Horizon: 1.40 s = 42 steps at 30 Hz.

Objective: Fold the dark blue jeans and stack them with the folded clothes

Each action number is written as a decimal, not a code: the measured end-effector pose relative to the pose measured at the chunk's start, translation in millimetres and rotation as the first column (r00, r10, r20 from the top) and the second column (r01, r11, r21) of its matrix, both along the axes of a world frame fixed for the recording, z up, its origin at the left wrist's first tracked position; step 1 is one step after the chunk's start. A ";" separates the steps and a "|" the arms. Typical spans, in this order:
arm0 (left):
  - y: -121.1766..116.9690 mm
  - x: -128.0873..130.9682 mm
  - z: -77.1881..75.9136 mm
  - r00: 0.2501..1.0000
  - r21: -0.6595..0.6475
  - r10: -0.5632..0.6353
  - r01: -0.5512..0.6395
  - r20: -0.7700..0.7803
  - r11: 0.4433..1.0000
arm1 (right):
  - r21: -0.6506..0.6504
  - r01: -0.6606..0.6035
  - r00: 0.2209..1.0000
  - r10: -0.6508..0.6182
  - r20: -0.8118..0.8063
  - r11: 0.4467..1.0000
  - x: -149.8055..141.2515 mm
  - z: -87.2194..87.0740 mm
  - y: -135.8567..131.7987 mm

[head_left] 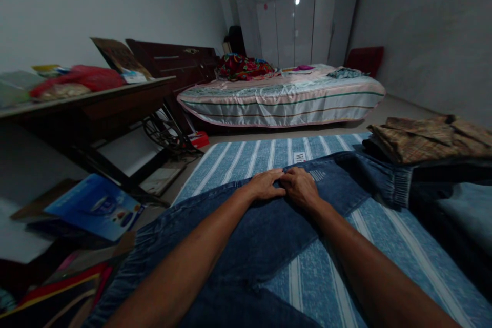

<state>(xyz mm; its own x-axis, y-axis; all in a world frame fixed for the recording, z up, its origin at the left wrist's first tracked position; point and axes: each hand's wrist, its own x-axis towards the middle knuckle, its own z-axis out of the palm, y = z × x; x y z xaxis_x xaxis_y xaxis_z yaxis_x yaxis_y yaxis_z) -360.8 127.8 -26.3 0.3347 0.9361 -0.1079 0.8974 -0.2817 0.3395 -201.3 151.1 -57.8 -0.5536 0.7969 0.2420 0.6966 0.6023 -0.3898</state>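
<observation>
Jeans [269, 230] lie spread, unfolded, atop the striped sheet [230, 164], left hand [265, 185] and right hand [302, 187] upon them, grip unclear!

Bed [284, 103] (pale wardrobe [285, 31] behind)

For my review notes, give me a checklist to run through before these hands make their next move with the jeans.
1. Both hands on the fabric: ok; left hand and right hand meet at the jeans' far edge.
2. Fingers pinching cloth: cannot tell; the fingertips are hard to make out.
3. Jeans laid out on the striped surface: ok.
4. Nearer leg wholly in view: not ok; it runs off the bottom edge.
5. Cuff free of the clothes beneath the plaid garment: cannot tell; contact is unclear.
</observation>
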 end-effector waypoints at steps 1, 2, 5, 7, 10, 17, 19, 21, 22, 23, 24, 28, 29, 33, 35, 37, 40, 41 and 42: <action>-0.4 0.4 0.2 1.000 -0.003 0.004 -0.004 0.002 1.000 | -0.014 0.012 1.000 -0.012 0.016 1.000 -0.6 -0.7 0.4; -0.7 0.7 0.4 1.000 -0.005 0.010 -0.010 0.002 1.000 | -0.026 0.024 0.999 -0.023 0.023 0.999 -0.9 -1.6 1.0; -0.9 1.5 1.3 0.999 -0.017 0.036 -0.036 -0.002 0.999 | -0.055 0.039 0.999 -0.038 0.015 0.998 -0.9 -4.1 3.1; -0.5 1.7 1.5 0.999 -0.028 0.033 -0.033 -0.006 0.999 | -0.072 0.039 0.999 -0.038 0.012 0.997 -0.6 -5.1 4.2; 0.3 1.6 1.0 1.000 -0.034 0.028 -0.028 -0.010 0.999 | -0.074 0.044 0.999 -0.043 0.013 0.996 -0.3 -5.2 4.1; 0.4 2.2 0.9 0.999 -0.043 0.033 -0.032 0.031 0.999 | -0.044 0.034 0.998 -0.032 0.054 0.998 0.2 -3.1 0.6; 0.2 2.2 1.2 0.997 -0.044 0.049 -0.046 0.054 0.998 | -0.033 0.028 0.997 -0.025 0.077 0.999 0.9 -2.3 -0.6; 0.2 1.8 1.3 0.993 -0.055 0.078 -0.073 0.088 0.996 | -0.019 0.022 0.993 -0.019 0.116 1.000 1.5 -1.3 -2.4; 0.4 1.4 1.3 0.990 -0.065 0.091 -0.085 0.104 0.994 | -0.012 0.016 0.991 -0.015 0.135 1.000 1.7 -0.9 -3.4; 0.6 1.1 1.2 0.988 -0.074 0.102 -0.094 0.116 0.993 | -0.005 0.010 0.988 -0.009 0.152 1.000 1.8 -0.5 -4.4; 0.9 0.7 1.1 0.987 -0.082 0.106 -0.097 0.122 0.992 | 0.001 0.007 0.986 -0.007 0.165 1.000 1.9 -0.1 -5.3; 2.5 -0.7 0.6 0.986 -0.083 0.106 -0.096 0.128 0.992 | 0.017 0.004 0.983 -0.007 0.182 1.000 2.0 1.0 -7.6; 2.8 -1.0 0.5 0.986 -0.082 0.103 -0.093 0.129 0.992 | 0.017 0.004 0.983 -0.008 0.184 1.000 2.0 1.2 -7.7; 3.1 -1.4 0.3 0.987 -0.074 0.093 -0.083 0.133 0.994 | -0.008 0.009 0.983 -0.007 0.182 1.000 1.6 2.0 -7.1; 2.6 -1.5 0.3 0.987 -0.070 0.093 -0.084 0.130 0.994 | -0.018 0.017 0.985 -0.014 0.172 1.000 1.3 2.2 -6.7; 1.8 -1.6 0.4 0.989 -0.070 0.091 -0.083 0.116 0.994 | -0.019 0.030 0.986 -0.026 0.163 0.999 1.1 2.1 -6.6; 0.7 -2.3 0.2 0.994 -0.061 0.078 -0.073 0.073 0.995 | -0.011 0.036 0.988 -0.034 0.151 0.999 1.5 1.8 -6.6; 0.4 -2.7 -0.2 0.996 -0.052 0.068 -0.065 0.057 0.997 | -0.009 0.034 0.988 -0.032 0.149 0.999 1.7 1.6 -6.6; 0.3 -3.2 -0.7 0.998 -0.042 0.056 -0.054 0.042 0.998 | -0.007 0.031 0.989 -0.030 0.148 0.999 1.9 1.3 -6.6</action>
